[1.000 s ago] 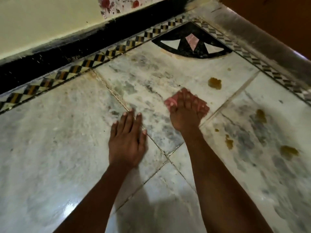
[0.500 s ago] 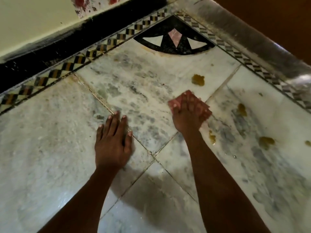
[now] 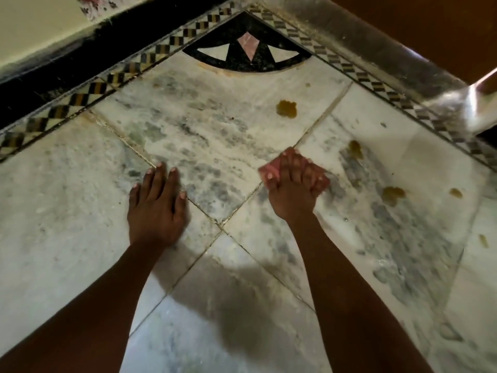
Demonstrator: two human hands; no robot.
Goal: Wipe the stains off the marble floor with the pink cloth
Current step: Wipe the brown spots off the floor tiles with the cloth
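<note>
The pink cloth [image 3: 271, 170] lies flat on the white marble floor [image 3: 215, 135], just right of a tile joint. My right hand [image 3: 293, 189] presses down on it with fingers spread over the cloth, so only its edges show. My left hand [image 3: 156, 205] rests flat on the floor to the left, fingers straight, holding nothing. Yellow-brown stains sit to the right and beyond the cloth: one large stain [image 3: 287, 109] on the far tile, one [image 3: 355, 148] close to the cloth's right, and two more [image 3: 392, 193] [image 3: 456, 193] further right.
A checkered inlay border [image 3: 113, 79] runs along the black skirting [image 3: 67, 63] at the left. It meets a corner inlay fan [image 3: 248, 53] and a raised shiny stone ledge [image 3: 390, 57] at the right. A small stain [image 3: 483, 240] lies near the right edge.
My right hand has slid the cloth to the right and towards me across the tile joint. The small stain that lay beside my wrist no longer shows. My left hand stays planted.
</note>
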